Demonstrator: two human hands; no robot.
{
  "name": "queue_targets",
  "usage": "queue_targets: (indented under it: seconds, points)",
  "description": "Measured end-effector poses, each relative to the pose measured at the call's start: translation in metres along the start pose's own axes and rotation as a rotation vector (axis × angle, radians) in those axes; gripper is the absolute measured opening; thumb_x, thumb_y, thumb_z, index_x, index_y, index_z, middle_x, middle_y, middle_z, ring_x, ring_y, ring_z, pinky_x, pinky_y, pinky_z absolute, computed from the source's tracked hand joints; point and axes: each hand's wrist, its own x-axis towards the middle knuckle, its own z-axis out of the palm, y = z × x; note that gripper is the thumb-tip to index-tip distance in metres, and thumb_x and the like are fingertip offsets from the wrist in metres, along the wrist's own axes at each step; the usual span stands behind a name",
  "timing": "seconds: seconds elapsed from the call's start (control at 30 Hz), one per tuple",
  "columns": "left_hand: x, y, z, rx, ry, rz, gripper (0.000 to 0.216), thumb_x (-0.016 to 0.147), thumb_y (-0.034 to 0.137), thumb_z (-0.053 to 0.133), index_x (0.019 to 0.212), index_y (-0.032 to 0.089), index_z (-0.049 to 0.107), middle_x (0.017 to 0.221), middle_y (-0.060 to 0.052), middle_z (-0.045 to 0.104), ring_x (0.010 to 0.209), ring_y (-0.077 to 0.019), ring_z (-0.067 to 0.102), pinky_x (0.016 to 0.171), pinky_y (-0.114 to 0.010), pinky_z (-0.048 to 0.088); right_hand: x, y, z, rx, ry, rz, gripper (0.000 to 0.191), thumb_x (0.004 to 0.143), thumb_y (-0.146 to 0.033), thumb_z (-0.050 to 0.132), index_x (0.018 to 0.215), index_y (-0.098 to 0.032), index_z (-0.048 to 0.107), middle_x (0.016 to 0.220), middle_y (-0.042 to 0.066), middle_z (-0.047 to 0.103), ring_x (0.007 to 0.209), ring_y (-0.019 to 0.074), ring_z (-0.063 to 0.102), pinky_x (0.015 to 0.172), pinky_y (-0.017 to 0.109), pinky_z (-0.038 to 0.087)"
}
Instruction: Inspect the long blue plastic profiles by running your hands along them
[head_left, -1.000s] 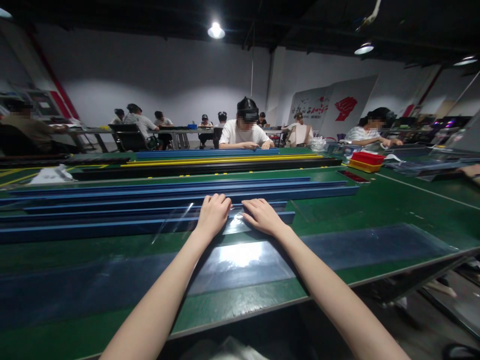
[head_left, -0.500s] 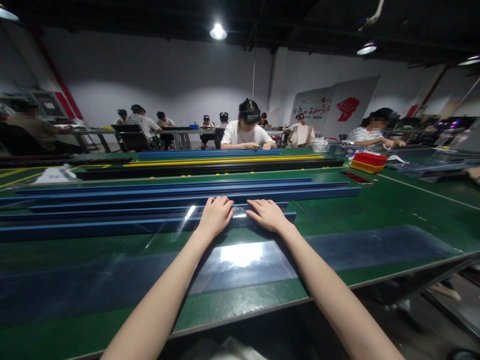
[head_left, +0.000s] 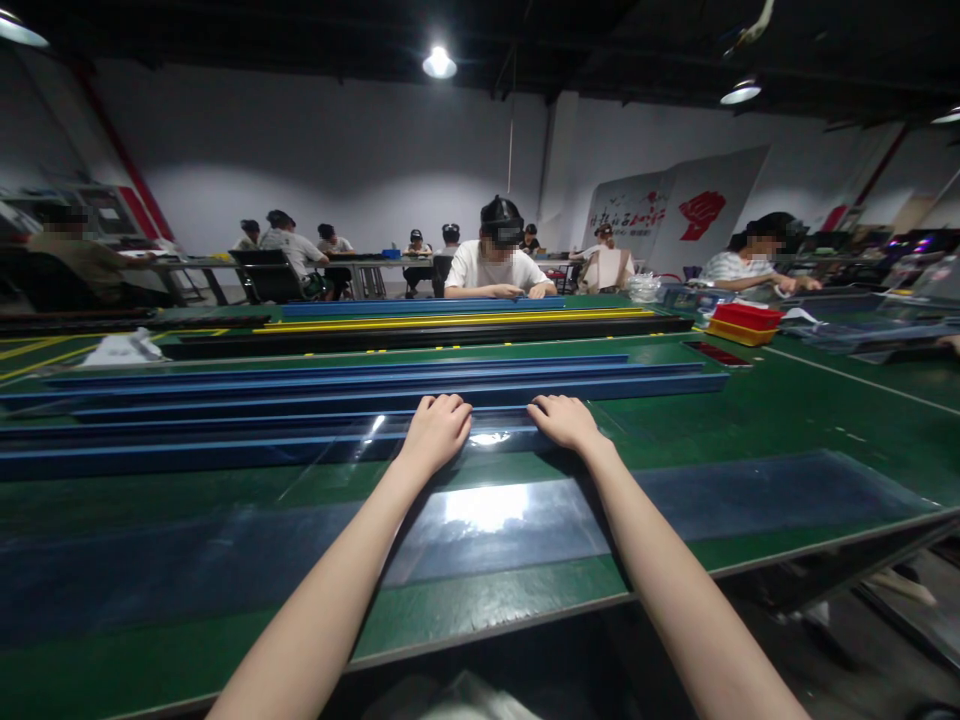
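My left hand [head_left: 439, 428] curls its fingers over the far edge of a clear plastic sheet [head_left: 491, 440] and the nearest blue rail [head_left: 225, 455]. Farther right along the same edge, my right hand [head_left: 568, 422] is closed in the same way, its fingers bent over and its thumb on the near side. Glare shows on the sheet between the two hands. How the sheet meets the rail is hidden beneath my fingers. Nearer to me, a long clear plastic strip [head_left: 487, 540] lies flat on the green table [head_left: 480, 608].
Several more blue rails [head_left: 397, 392] lie behind my hands. Beyond them are black [head_left: 420, 338] and yellow rails [head_left: 450, 319]. A phone [head_left: 718, 354] lies beside red and yellow bins [head_left: 744, 324]. A co-worker [head_left: 496, 262] sits across the table.
My right hand has slid to the right along the edge, widening the gap between my hands. My left hand has stayed nearly in place on the sheet.
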Motion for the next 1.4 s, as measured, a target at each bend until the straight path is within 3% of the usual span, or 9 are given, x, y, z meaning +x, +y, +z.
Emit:
queue_targets:
  seconds: [0.43,0.63,0.8,1.1,1.4]
  points:
    - [-0.001,-0.002,0.0,-0.036,-0.015,-0.024,0.029,0.088,0.023,0.034,0.103,0.018,0.058,0.108,-0.008,0.061,0.102,-0.0199,0.052,0.087,-0.036,0.032,0.0,0.032,0.003,0.007,0.015,0.105,0.048,0.089,-0.044,0.024,0.093,-0.018,0.064,0.098,0.012,0.066,0.09,0.0233,0.059,0.07,0.03,0.039]
    - [-0.002,-0.001,0.004,-0.055,-0.03,-0.099,0.031,0.089,0.027,0.034,0.105,0.021,0.059,0.116,-0.009,0.059,0.11,-0.0213,0.049,0.096,-0.042,0.027,-0.003,0.041,0.004,0.027,0.089,0.085,0.037,0.089,-0.03,0.028,0.1,-0.016,0.061,0.101,0.011,0.064,0.096,0.0212,0.056,0.078,0.028,0.038]
    - [-0.002,0.001,0.006,-0.085,-0.086,-0.131,0.033,0.09,0.027,0.032,0.11,0.02,0.058,0.117,-0.009,0.059,0.11,-0.0203,0.05,0.096,-0.041,0.029,-0.005,0.025,0.001,0.014,0.246,0.001,0.032,0.086,-0.025,0.036,0.109,-0.015,0.056,0.112,0.011,0.059,0.103,0.0227,0.052,0.087,0.032,0.034]
    - [-0.001,0.002,0.009,-0.092,-0.098,-0.123,0.034,0.091,0.025,0.03,0.113,0.017,0.054,0.115,-0.009,0.059,0.108,-0.0189,0.051,0.094,-0.037,0.033,-0.01,-0.031,0.008,0.11,0.207,-0.262,0.04,0.092,-0.037,0.029,0.116,-0.016,0.053,0.117,0.009,0.058,0.107,0.0189,0.05,0.091,0.031,0.031]
    - [-0.001,0.003,0.011,-0.077,-0.094,-0.101,0.034,0.091,0.028,0.031,0.116,0.019,0.052,0.12,-0.007,0.057,0.114,-0.0176,0.047,0.096,-0.036,0.032,-0.003,-0.02,0.005,0.133,0.156,-0.255,0.042,0.091,-0.042,0.028,0.114,-0.019,0.054,0.112,0.007,0.061,0.104,0.0188,0.053,0.087,0.03,0.034]
